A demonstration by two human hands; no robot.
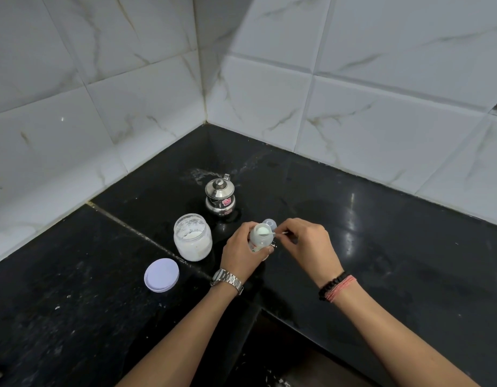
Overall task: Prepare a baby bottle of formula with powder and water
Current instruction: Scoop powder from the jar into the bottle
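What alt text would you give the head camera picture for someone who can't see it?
The left hand grips an open baby bottle on a black counter while the right hand holds a small spoon at its mouth. Beside it stand an open jar of white powder, its lid and a lidded steel pot.

Single head-worn wide-angle view, looking forward and steeply down into the tiled wall corner (204, 118) from above the near edge of the black counter (353, 247), close enough that both forearms enter from the bottom edge and reach toward that corner.
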